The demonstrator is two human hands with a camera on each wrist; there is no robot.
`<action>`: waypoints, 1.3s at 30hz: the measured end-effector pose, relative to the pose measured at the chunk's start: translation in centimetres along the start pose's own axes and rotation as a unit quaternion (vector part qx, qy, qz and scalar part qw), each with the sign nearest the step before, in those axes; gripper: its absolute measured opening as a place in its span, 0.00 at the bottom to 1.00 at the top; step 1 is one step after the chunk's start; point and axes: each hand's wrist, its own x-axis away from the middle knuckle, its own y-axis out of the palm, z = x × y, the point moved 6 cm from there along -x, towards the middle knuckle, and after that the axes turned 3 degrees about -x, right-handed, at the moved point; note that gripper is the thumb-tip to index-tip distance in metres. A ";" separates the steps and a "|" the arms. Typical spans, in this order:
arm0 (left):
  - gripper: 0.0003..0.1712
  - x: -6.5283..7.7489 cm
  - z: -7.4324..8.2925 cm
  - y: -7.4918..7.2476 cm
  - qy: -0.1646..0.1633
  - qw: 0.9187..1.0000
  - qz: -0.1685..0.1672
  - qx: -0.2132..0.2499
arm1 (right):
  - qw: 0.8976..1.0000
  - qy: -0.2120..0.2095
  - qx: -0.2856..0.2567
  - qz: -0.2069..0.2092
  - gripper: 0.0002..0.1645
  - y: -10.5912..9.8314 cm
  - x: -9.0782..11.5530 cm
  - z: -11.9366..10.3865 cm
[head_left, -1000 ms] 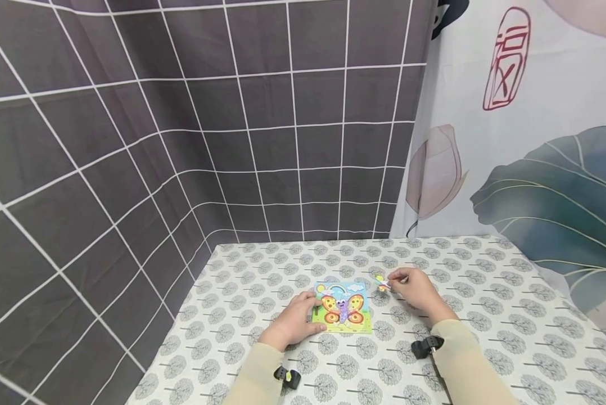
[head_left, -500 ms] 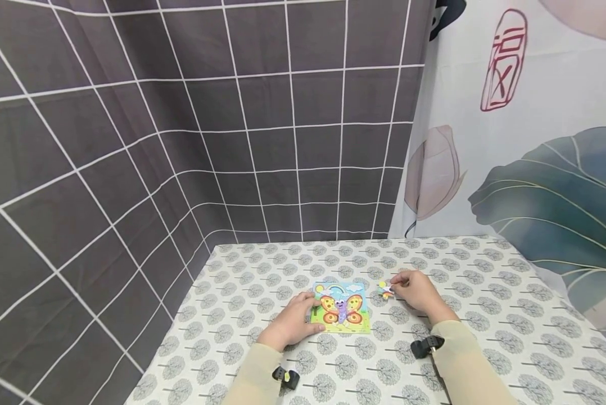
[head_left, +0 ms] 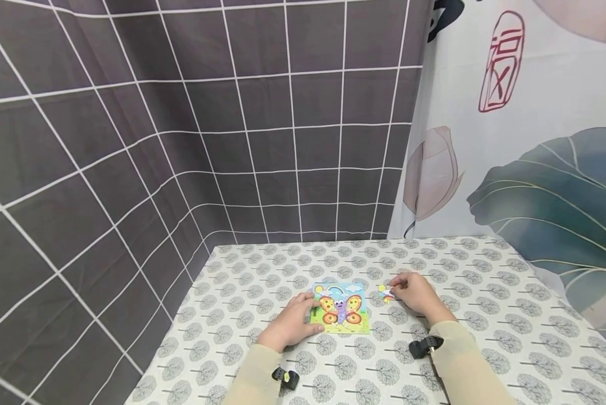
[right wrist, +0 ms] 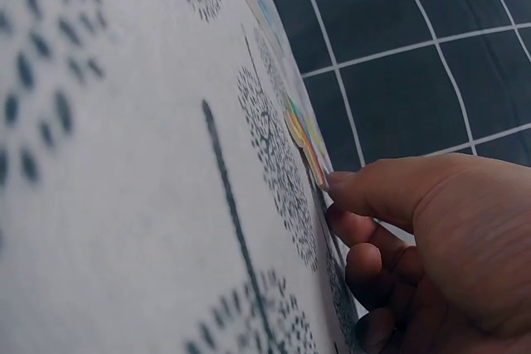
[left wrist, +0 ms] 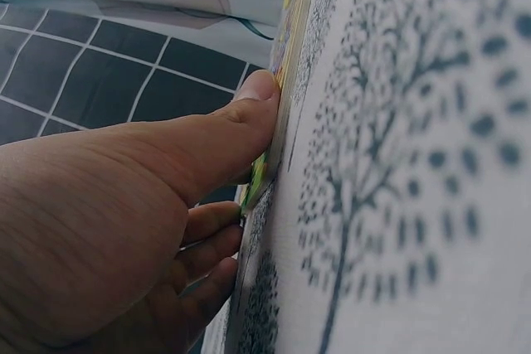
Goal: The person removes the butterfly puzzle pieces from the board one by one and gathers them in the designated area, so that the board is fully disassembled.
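A square butterfly puzzle board (head_left: 341, 309) with a sky-blue top and green bottom lies flat on the table in the head view. My left hand (head_left: 294, 319) holds it at its left side, thumb near the front edge and fingers along the left edge. The left wrist view shows the thumb (left wrist: 259, 93) against the board (left wrist: 282, 64). To the right of the board, my right hand (head_left: 415, 289) pinches a small flat multicoloured puzzle piece (head_left: 385, 293). In the right wrist view the piece (right wrist: 305, 140) lies flat, close to the cloth; whether it touches is unclear.
A white cloth with a grey tree print (head_left: 262, 304) covers the table. Behind and to the left hangs a dark curtain with white grid lines (head_left: 313, 146). A pale floral curtain (head_left: 551, 185) hangs at the right. Each wrist wears a small black camera (head_left: 286, 377).
My right hand has shifted slightly right and down with the puzzle piece, which now looks flatter and nearer the table. The left hand stays on the puzzle board.
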 end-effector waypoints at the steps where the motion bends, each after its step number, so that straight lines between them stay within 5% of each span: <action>1: 0.38 0.0 0.0 0.0 0.000 1.000 0.000 -0.001 | 1.000 0.000 0.002 0.002 0.05 0.0 0.0 0.0; 39: 0.38 0.2 1.4 -0.6 0.024 1.000 -0.005 0.010 | 1.000 -0.017 -0.012 0.003 0.08 0.5 0.0 -1.9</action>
